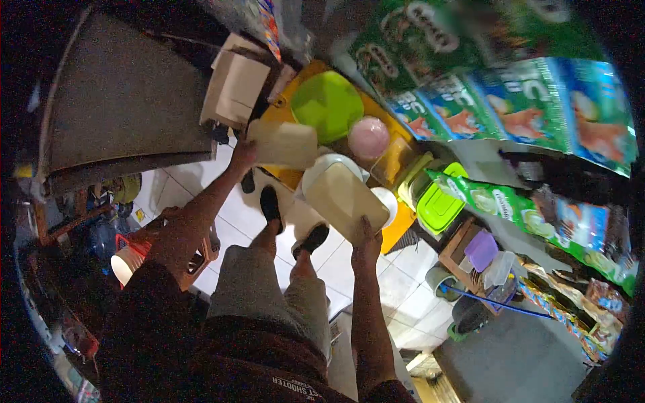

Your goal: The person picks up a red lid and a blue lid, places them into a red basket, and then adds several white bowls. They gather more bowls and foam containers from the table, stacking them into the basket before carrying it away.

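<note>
In my left hand (244, 156) is a pale beige rectangular piece (285, 144), flat like a box lid, gripped at its left end. My right hand (366, 236) grips the near end of a larger pale beige rectangular container (342, 198), tilted over the floor. Both reach toward an orange table (289, 107). A bright green tray (326, 104) and a pink bowl (369, 138) stand there. Behind the right-hand container, a round white dish (329, 168) is partly covered.
Milo-like green sachets (463, 114) hang at the upper right. A lime-lidded tub (440, 201) stands beside the table. On the right is a wooden crate (463, 258) with a purple container (481, 250). White floor tiles (228, 232) lie around my feet; a stool (191, 252) is at left.
</note>
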The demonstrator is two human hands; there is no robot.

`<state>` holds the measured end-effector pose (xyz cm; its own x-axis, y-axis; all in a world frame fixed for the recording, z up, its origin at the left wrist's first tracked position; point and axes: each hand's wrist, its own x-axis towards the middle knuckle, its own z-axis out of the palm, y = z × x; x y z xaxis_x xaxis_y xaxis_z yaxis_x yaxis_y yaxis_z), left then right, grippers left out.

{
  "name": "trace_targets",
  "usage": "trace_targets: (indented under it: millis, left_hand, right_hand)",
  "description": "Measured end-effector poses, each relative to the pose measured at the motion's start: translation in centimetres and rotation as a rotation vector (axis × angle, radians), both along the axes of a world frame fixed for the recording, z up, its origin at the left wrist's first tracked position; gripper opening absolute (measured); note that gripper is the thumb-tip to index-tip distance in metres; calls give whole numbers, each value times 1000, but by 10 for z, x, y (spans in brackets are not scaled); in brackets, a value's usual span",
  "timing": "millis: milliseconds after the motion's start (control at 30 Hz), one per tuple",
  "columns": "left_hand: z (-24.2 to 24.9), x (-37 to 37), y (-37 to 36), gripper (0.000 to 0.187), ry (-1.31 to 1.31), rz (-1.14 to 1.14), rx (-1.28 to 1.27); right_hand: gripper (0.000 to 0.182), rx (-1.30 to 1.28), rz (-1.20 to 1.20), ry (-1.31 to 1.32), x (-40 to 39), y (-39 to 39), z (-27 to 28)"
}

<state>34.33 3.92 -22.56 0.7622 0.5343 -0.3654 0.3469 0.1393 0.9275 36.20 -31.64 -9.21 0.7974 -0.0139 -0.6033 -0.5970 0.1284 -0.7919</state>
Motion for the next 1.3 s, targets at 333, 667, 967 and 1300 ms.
trace_targets:
  millis: [333, 667, 967, 1300]
  left_hand:
    - [163, -134, -21, 40, 11, 254, -277]
    - [204, -280, -79, 38, -82, 485, -221]
    - [312, -282, -98, 35, -292, 621, -204]
    - [360, -384, -53, 26, -375, 767, 28]
  right_hand:
    - [53, 66, 267, -214, 6, -1, 96]
    - [42, 182, 507, -122, -7, -75, 184]
    - [43, 343, 359, -154, -21, -64, 238]
    - [41, 558, 472, -119, -87, 79, 262]
